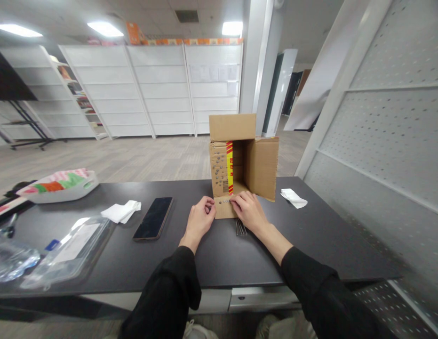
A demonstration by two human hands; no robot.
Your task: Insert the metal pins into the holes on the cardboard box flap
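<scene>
A cardboard box [264, 165] stands on the table with its opening towards me and its flaps spread. Several round metal heads, like nail heads, dot its left flap [219, 165]. A short row of similar heads crosses the lower flap [224, 212]. My left hand [201, 216] is closed, fingers curled against the left edge of that lower flap. My right hand [249, 209] is bent over the flap's right part, fingertips pinched by the row of heads. What either hand pinches is too small to see. Several thin metal nails [241, 228] show just under the right hand.
Left of the box lie a black phone [153, 219], folded white tissues [121, 212], a clear plastic case [72, 249], a plastic bottle [14, 259] and a white basket [90, 186] with coloured cloth. Another tissue [293, 197] lies right. A perforated panel [388, 141] borders the table's right side.
</scene>
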